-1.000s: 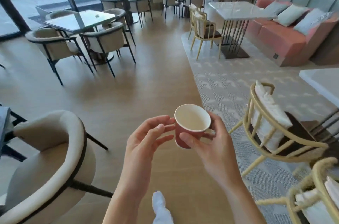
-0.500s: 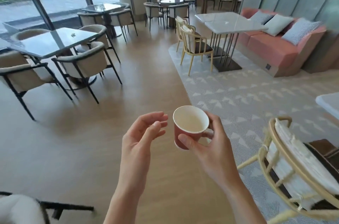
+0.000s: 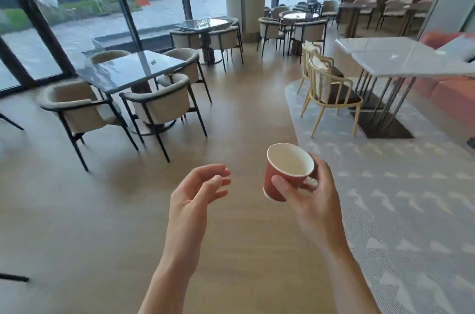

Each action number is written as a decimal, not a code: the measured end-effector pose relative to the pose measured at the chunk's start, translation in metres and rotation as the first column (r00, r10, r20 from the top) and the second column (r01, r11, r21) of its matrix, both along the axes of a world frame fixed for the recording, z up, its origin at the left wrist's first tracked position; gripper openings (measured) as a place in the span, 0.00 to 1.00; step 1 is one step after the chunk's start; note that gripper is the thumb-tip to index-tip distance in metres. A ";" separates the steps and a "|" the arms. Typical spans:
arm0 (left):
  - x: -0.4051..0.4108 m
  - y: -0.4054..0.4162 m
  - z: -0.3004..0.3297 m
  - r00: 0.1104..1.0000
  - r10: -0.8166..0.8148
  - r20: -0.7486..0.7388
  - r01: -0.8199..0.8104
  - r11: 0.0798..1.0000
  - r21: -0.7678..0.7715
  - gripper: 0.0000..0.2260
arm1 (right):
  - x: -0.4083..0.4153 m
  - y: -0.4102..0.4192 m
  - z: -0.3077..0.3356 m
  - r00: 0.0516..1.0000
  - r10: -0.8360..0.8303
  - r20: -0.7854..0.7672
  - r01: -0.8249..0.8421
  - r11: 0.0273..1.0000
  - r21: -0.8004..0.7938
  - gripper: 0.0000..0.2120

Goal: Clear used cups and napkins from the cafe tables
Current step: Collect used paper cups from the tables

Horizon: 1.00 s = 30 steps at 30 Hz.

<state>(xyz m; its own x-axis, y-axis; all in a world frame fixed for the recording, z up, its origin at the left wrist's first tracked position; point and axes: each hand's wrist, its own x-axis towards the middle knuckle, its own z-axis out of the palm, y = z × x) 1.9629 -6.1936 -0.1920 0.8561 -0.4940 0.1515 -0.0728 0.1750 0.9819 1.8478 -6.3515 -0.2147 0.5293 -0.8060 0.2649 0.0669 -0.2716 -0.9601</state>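
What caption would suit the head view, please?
Right hand grips an empty red paper cup over the wooden cafe floor; left hand open.

Red paper cup (image 3: 279,180), white inside, tilted, held above wooden floor.

The left hand (image 3: 198,193) has drawn away from the cup (image 3: 286,172) (fingers loose).

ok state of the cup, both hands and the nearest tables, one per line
red paper cup: upright, looks empty, held above the floor
right hand: grips the cup, thumb in front
left hand: holds nothing, fingers loosely curled
dark glass table: one small item on top, too small to identify
white marble table: top looks bare
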 end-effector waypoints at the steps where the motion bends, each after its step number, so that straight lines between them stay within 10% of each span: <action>1: 0.012 -0.017 0.006 1.000 0.029 -0.001 -0.029 0.999 -0.017 0.08 | 0.011 -0.022 0.007 1.000 -0.002 0.012 0.002 1.000 0.000 0.33; 30: 0.420 -0.630 0.007 0.965 -0.218 -0.147 0.201 0.972 -0.122 0.12 | 0.394 -0.585 0.008 0.972 -0.227 -0.062 0.229 0.973 0.021 0.35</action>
